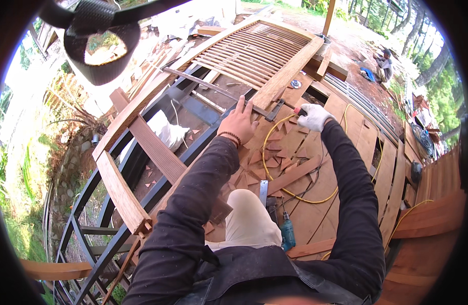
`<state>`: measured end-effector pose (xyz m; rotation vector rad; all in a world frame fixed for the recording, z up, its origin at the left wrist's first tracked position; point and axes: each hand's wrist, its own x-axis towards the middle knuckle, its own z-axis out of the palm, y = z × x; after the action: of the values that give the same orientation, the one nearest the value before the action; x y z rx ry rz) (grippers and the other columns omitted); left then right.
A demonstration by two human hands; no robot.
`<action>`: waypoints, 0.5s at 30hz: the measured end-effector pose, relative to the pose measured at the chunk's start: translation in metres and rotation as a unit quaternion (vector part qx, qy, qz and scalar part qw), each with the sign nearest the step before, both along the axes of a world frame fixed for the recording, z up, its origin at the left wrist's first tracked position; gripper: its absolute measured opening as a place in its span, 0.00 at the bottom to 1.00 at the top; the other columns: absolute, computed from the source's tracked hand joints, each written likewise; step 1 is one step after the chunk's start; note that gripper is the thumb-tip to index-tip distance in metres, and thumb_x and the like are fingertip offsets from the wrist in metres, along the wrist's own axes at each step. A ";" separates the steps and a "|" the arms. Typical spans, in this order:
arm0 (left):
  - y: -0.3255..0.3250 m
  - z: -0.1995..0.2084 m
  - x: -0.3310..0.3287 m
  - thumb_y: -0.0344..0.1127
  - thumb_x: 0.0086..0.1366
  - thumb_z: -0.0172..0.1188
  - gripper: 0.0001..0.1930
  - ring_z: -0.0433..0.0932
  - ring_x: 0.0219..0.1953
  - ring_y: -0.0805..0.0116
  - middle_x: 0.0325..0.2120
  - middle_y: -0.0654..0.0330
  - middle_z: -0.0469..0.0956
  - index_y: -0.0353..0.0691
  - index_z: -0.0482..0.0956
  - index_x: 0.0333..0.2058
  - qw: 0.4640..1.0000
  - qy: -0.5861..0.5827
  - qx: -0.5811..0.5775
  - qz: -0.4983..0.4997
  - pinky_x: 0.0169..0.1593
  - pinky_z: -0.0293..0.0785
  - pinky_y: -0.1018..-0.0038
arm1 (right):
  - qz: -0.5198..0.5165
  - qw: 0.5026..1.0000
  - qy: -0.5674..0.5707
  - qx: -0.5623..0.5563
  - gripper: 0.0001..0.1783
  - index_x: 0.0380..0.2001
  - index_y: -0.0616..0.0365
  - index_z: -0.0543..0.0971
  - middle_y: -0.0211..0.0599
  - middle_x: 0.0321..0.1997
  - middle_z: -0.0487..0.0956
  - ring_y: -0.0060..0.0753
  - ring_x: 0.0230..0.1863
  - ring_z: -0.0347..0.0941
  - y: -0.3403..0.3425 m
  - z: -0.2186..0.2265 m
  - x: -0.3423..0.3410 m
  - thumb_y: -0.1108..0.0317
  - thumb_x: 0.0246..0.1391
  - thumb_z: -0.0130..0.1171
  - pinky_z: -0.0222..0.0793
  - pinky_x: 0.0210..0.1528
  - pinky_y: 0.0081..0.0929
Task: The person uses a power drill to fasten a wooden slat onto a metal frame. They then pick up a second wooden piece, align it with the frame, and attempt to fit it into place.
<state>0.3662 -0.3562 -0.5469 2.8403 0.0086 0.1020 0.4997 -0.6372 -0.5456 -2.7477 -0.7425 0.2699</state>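
My right hand [314, 117], in a white glove, is closed round the red-tipped handle of a bar clamp [206, 85]. The clamp's dark bar runs across a slatted wooden frame [295, 62], with its screw end at the right-hand rail. Bare and wearing a beaded bracelet, my left hand [238, 122] lies with fingers stretched out over the near end of that rail, close to the clamp's jaw. Its palm is hidden, so the exact contact cannot be told. Black metal beams [203, 119] pass beneath the frame.
Wood offcuts [274, 152] and a yellow cable [315, 202] lie on the plank deck [315, 173]. A teal drill [288, 231] is beside my knee. A brown board [155, 147] crosses the beams, near a white sack [165, 129]. Another person [384, 65] sits at the far right.
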 end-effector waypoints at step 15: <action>0.001 0.006 -0.002 0.48 0.71 0.59 0.40 0.68 0.70 0.45 0.78 0.45 0.49 0.42 0.55 0.76 1.000 0.011 -0.025 0.008 0.71 0.68 0.59 | -0.037 0.971 -0.234 0.013 0.10 0.37 0.53 0.78 0.47 0.35 0.85 0.54 0.41 0.83 0.005 -0.019 -0.022 0.59 0.59 0.63 0.78 0.43 0.50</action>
<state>0.3638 -0.3550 -0.5408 2.7908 0.0373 0.0723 0.4777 -0.6321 -0.5646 -2.8319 -0.7378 -0.4170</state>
